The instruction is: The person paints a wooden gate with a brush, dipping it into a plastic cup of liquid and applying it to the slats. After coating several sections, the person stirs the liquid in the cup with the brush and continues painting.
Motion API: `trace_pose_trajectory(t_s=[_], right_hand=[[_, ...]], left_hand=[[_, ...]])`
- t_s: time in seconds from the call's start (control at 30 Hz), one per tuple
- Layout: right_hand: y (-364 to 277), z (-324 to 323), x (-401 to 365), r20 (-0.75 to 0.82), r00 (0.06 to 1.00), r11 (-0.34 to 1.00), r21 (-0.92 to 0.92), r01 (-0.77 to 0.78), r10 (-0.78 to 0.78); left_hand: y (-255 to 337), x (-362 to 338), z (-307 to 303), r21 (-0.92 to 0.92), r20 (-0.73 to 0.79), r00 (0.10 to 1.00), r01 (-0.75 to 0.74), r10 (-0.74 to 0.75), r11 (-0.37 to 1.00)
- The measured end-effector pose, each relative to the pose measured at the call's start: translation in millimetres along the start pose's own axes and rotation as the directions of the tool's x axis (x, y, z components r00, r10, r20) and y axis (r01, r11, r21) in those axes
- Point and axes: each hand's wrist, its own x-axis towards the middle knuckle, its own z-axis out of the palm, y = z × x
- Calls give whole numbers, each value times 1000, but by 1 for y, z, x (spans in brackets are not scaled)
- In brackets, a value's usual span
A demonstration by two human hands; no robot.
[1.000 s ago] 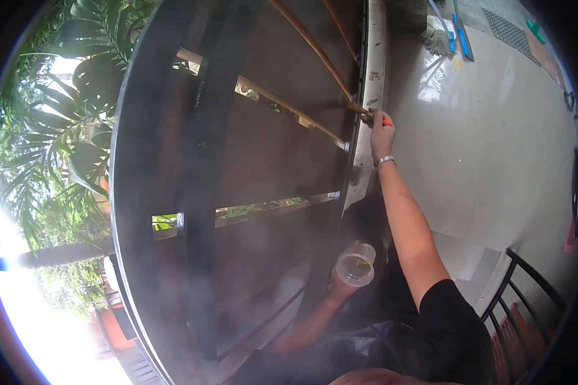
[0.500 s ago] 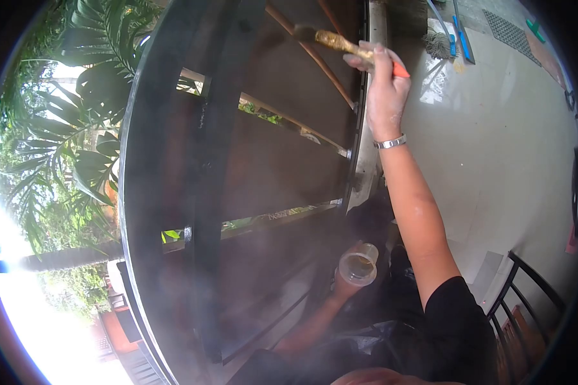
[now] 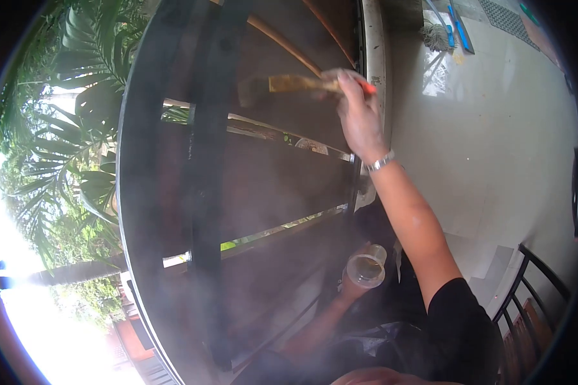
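My right hand [image 3: 358, 115] is closed round the orange-ended handle of a paintbrush [image 3: 298, 84]. The brush points left, its dark bristles blurred over the dark brown panels of a slatted gate or railing [image 3: 282, 173]. A metal-banded watch sits on my right wrist. Lower down, close to my body, my left hand [image 3: 351, 287] grips a clear plastic cup [image 3: 367, 270], with a little yellowish liquid showing inside. Most of the left fingers are hidden behind the cup.
Light gaps and brown bars [image 3: 282, 43] break up the panels. Palm leaves [image 3: 83, 58] grow beyond the left edge. At the right lies a shiny tiled floor [image 3: 488, 154] with a mop [image 3: 435, 37], a blue-handled tool [image 3: 460, 29] and a black metal chair [image 3: 536, 276].
My right hand has moved down and left with the paintbrush, which now lies nearly level across the panels. The left hand with the cup has shifted slightly right.
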Motion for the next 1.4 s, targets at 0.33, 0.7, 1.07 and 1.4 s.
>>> trace_pose_trajectory(t_s=[0.33,0.7,1.07,1.4], right_hand=[[4,8,29,-128,972,979,24,203,-198],[56,-89,-17,-425,905,964,-247,-95,-20],[-9,17,10,-281,958,990,102,93,-61],[100,-137,-22,-466,884,909,-379,-174,-25]], left_hand=[[-14,-6,-4,1,56,998,5,-5,1000],[-6,-7,-4,13,34,999,7,-7,1000],[-12,-18,-2,59,-11,1000,-5,6,998],[-4,-16,1,9,-29,999,29,-29,1000]])
